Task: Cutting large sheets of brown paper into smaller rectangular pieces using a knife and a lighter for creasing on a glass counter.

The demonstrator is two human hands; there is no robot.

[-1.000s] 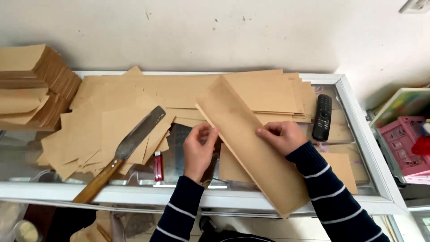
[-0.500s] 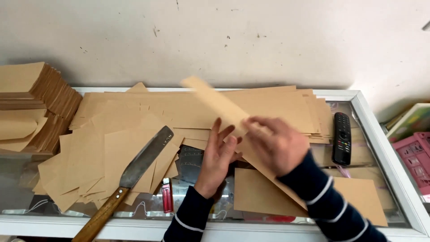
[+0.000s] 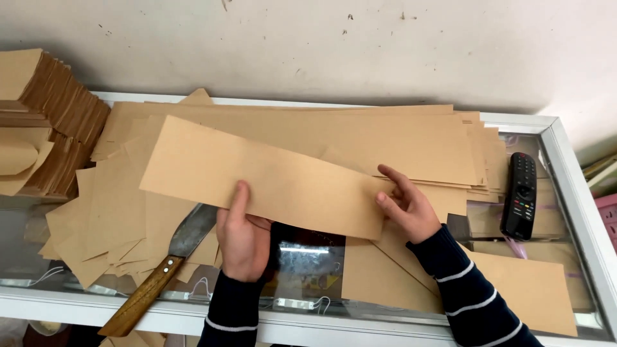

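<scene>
Over the glass counter (image 3: pixel 565 193), both hands hold one long brown paper strip (image 3: pixel 257 177) level. The left hand (image 3: pixel 243 239) pinches its near edge, thumb on top; the right hand (image 3: pixel 403 207) grips its right end, fingers half-curled. A knife (image 3: pixel 160 273) lies just left.

- Looking matt and smooth: brown paper strip (image 3: pixel 270 183).
- Showing dull grey metal, varnished wood handle: knife (image 3: pixel 160 273), left of strip.
- Gleaming glossy: black plastic remote (image 3: pixel 519 196), glass countertop (image 3: pixel 308 263).
</scene>
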